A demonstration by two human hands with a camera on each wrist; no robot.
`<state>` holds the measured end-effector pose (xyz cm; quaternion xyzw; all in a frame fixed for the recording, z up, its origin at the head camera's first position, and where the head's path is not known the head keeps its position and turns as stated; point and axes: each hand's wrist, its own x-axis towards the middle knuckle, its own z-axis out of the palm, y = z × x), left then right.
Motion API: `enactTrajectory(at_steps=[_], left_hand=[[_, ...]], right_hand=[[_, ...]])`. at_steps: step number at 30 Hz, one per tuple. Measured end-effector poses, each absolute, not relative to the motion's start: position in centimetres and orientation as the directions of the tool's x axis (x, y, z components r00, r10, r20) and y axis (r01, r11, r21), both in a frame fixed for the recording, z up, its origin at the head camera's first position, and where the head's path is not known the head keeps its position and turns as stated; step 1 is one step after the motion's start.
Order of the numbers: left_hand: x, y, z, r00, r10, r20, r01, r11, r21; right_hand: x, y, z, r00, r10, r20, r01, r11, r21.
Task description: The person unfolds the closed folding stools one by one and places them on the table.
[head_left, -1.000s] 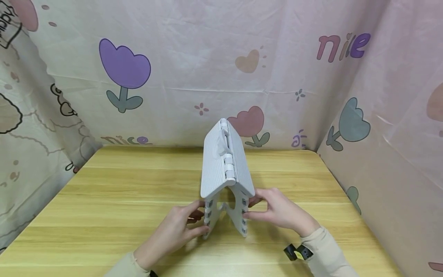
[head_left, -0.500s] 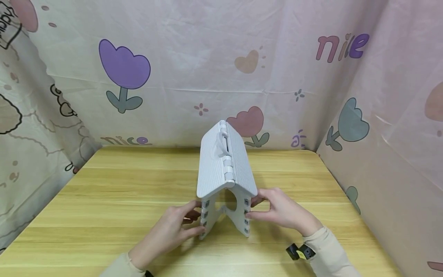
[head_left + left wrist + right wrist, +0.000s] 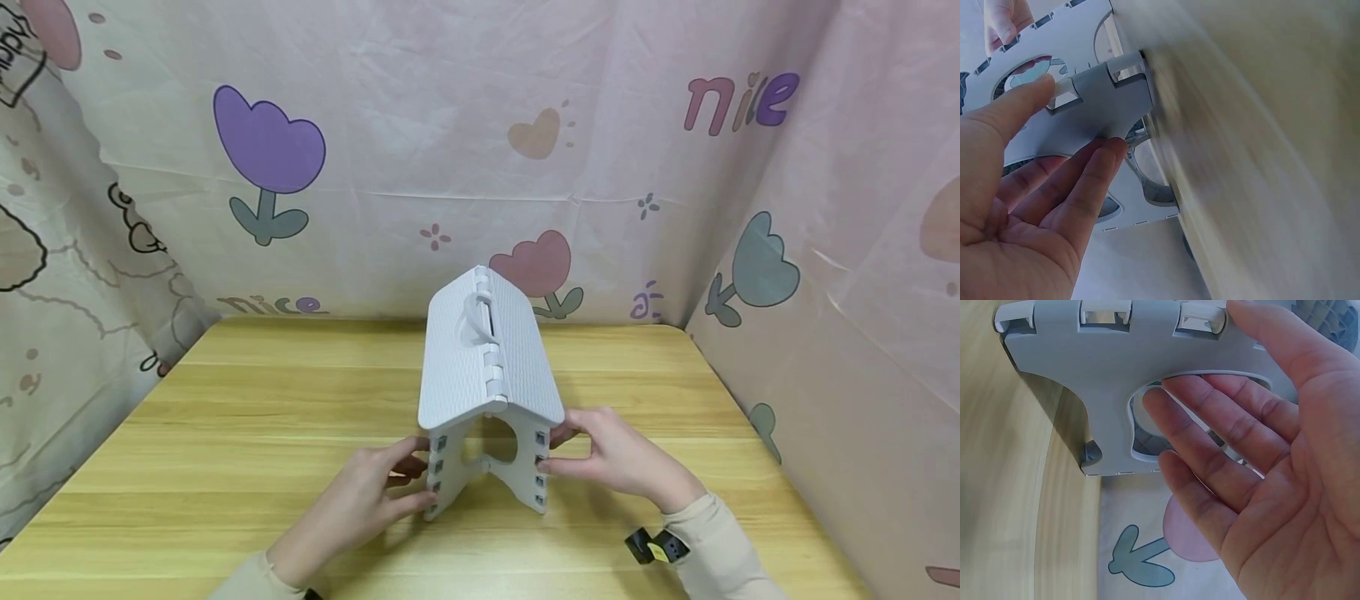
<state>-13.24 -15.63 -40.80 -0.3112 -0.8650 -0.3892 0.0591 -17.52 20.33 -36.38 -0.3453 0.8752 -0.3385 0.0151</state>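
Observation:
A pale grey folding step stool (image 3: 457,358) stands half unfolded on the table, its two top panels sloping like a roof from a hinged ridge with a carrying handle (image 3: 477,321). My left hand (image 3: 360,496) grips the left leg panel, thumb at the front hinge edge and fingers on its outer face. On the other side my right hand (image 3: 618,462) holds the right leg panel, its thumb on the notched edge. In the right wrist view the fingers (image 3: 1191,431) lie across the oval cut-out of that leg panel (image 3: 1110,369).
The stool rests on a light wood table (image 3: 300,400). Printed cloth (image 3: 390,125) with flowers hangs behind the table and along both sides. A small black device with a yellow label (image 3: 657,547) sits by the right sleeve.
The stool's two halves have spread further apart and its ridge has sunk a little. The left hand has moved left and the right hand slightly right, each with its leg panel.

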Motion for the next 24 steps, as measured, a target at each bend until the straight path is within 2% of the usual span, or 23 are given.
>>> enactTrajectory(at_steps=[8,19,24], left_hand=[[-13.16,-16.04,-40.64,-0.807,0.490,0.330,0.574,0.516,0.637],[-13.07,-15.91,-40.81,-0.836,0.464,0.293,0.518,0.489,0.702],[-12.93,-16.07,-40.82,-0.838,0.460,0.293,0.523,0.526,0.671]], right_hand=[[-17.72,20.61,-36.69,-0.777,-0.598,0.198,-0.584,0.568,-0.580],[-17.56,20.59,-36.98,-0.790,-0.579,0.202,-0.570,0.571,-0.591],[-17.29,21.10,-36.67,-0.797,-0.577,0.181,-0.551,0.571,-0.609]])
